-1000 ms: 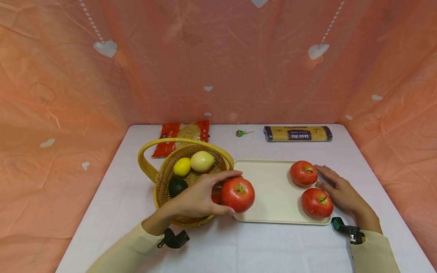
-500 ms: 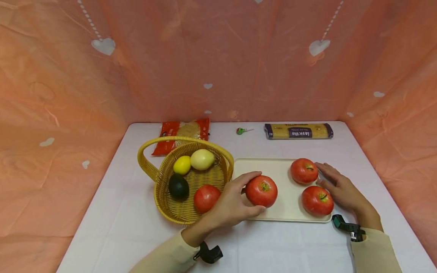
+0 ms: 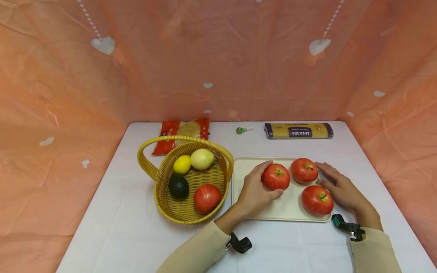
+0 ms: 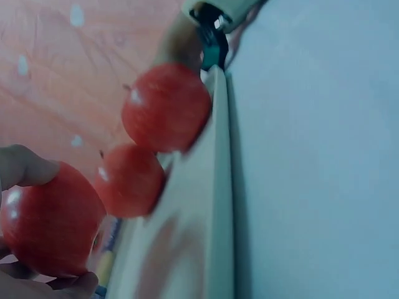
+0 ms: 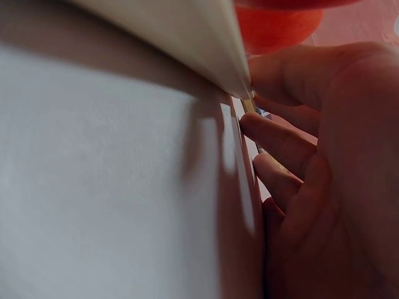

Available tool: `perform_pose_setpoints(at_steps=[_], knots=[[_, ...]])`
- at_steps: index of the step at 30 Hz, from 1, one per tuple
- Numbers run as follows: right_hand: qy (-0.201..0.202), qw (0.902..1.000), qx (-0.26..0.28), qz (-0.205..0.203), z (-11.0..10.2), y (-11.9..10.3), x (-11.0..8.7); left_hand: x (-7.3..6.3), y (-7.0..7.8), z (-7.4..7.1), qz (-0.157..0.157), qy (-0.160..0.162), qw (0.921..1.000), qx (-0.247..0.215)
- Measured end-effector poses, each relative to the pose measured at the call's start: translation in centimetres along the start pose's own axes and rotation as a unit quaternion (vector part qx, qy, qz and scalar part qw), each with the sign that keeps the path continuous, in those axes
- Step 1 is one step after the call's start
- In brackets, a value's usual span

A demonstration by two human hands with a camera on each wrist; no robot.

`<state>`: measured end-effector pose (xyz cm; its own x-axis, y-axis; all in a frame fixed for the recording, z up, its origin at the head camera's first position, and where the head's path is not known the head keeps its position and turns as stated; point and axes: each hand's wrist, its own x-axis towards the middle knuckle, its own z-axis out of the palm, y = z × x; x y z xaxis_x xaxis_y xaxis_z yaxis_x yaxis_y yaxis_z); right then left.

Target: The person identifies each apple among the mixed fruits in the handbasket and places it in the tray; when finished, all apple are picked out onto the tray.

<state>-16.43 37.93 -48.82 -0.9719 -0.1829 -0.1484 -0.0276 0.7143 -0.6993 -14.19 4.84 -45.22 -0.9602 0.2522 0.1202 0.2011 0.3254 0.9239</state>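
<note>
Backdrop: orange cloth [image 3: 218, 64] w/ white heart prints. Bench [image 3: 119, 239]: white cover. Tray [image 3: 290, 210]: cream, rectangular, low rim; located R of basket [image 3: 184, 207].

L hand [image 3: 256, 191]: fingers curled round held apple [image 3: 276, 177], thumb on near side, gap set to fruit width. Held apple pos.: over mid tray, just L of rear apple [image 3: 304, 170]; contact btwn the two: cannot tell. Per L wrist view, held apple appears raised off tray surface.

R hand [image 3: 339, 189]: at R end of tray, fingers relaxed & slightly spread, no item gripped; fingertips close to rear apple. Per R wrist view, uppermost finger is at tray rim. Front apple [image 3: 317, 200]: on tray, R end, nearer the person.

Basket: yellow wicker, arched handle. Contents: lemon [image 3: 182, 165] (yellow), pale fruit [image 3: 203, 159] adj. to it, dark fruit [image 3: 179, 186], red fruit [image 3: 207, 198].

Rear of bench, L to R: red bag [image 3: 187, 129] partly behind basket handle; lollipop [image 3: 239, 131], green/red head; spaghetti pack [image 3: 300, 131], lying flat.

Sleeves [image 3: 201, 248]: beige, both arms.
</note>
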Motion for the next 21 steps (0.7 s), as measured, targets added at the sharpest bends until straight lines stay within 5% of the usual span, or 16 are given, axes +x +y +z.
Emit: perform_pose_setpoints(at_steps=[10, 21], knots=[[0.010, 0.9999, 0.008, -0.012, 0.1, 0.3, 0.1, 2.6, -1.5, 2.3, -0.089, 0.009, 0.9960, 0.010], [0.003, 1.0000, 0.003, -0.006, 0.1, 0.1, 0.1, 4.6, -2.2, 3.6, -0.071, 0.007, 0.9972, 0.021]])
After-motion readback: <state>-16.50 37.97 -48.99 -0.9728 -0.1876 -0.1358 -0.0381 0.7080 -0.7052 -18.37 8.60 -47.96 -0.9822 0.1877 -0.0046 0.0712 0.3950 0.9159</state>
